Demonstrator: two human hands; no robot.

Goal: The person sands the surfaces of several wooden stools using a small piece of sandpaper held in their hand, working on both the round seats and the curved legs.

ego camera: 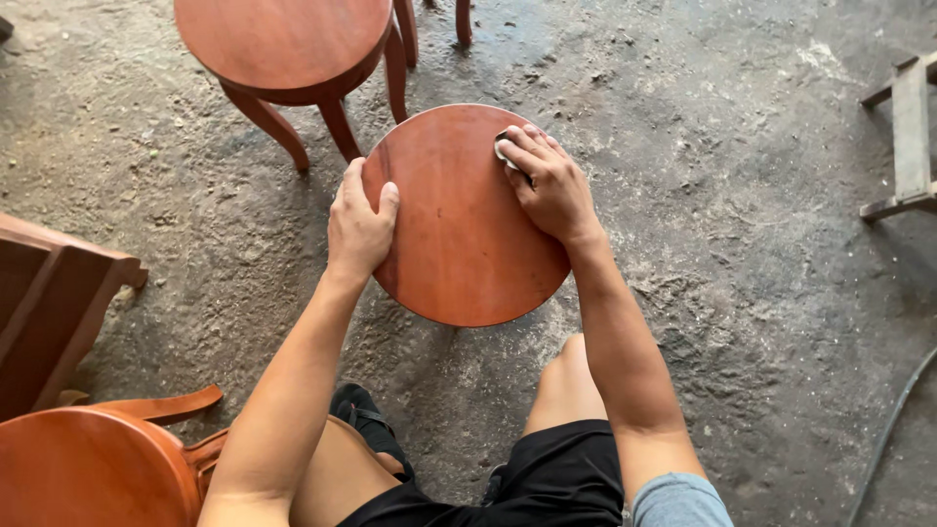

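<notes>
Hands on stool top (459, 234), left (358, 226) flat, right (549, 185) pressing pad (505, 150)

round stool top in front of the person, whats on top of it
Both hands rest on the round stool top: left hand at its left edge, right hand pressing a small pale piece, mostly covered by fingers.
</notes>
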